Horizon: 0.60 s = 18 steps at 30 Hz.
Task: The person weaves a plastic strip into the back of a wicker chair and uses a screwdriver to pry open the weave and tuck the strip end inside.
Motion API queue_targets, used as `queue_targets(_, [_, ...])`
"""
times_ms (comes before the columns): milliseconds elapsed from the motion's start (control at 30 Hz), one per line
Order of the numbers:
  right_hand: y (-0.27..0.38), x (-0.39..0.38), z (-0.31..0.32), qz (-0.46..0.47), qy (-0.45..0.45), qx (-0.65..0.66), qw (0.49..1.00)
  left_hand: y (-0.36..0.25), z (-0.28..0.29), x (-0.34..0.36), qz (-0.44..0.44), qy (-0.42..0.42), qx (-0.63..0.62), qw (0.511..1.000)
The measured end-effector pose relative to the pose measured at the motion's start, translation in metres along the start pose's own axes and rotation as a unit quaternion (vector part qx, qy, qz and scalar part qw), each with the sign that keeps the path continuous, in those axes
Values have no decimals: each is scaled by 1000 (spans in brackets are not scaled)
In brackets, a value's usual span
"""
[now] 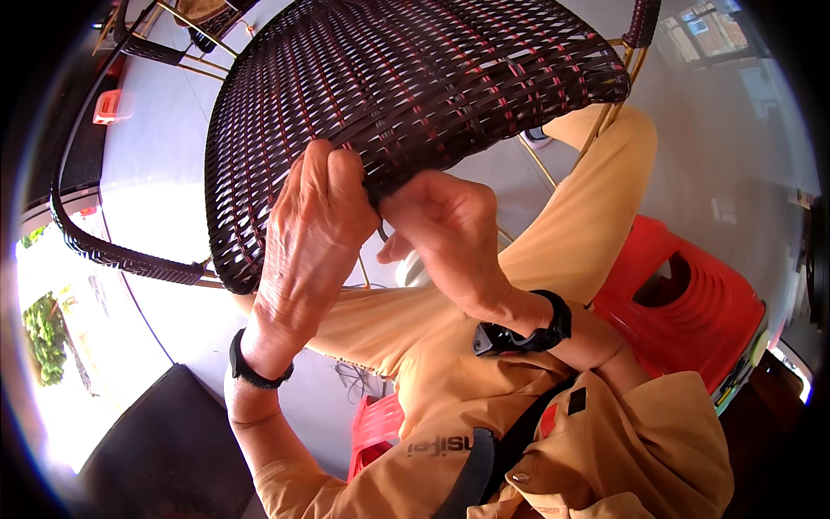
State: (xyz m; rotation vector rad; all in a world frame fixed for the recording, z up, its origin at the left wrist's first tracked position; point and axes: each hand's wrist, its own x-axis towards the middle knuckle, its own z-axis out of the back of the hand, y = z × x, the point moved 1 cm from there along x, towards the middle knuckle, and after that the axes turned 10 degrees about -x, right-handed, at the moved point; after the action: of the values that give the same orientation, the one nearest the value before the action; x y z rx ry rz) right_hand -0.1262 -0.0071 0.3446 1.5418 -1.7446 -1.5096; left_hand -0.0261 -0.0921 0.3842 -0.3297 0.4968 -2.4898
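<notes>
A dark brown woven chair seat (415, 69) with reddish flecks fills the upper middle, its near edge facing me. My left hand (316, 225) is closed at that edge, fingers curled on the weave, knuckles up. Just right of it, my right hand (445, 233) is closed beside a dark flat strip (382, 227) hanging from the edge, apparently pinching it under the seat. The fingertips of both hands are partly hidden.
My legs (571, 216) in tan trousers lie beneath the seat, among gold metal chair legs (536, 160). A red plastic stool (696, 320) is at my right, another (376, 419) below. A wrapped chair arm (130, 259) curves at left, near a dark panel (156, 432).
</notes>
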Motion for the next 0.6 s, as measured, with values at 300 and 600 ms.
queue_targets(300, [2, 0, -3, 12, -19, -24, 999, 1, -1, -1, -10, -8, -6, 1000])
queue_targets(600, [-1, 0, -10, 24, -28, 13, 999, 4, -1, -3, -9, -11, -8, 1000])
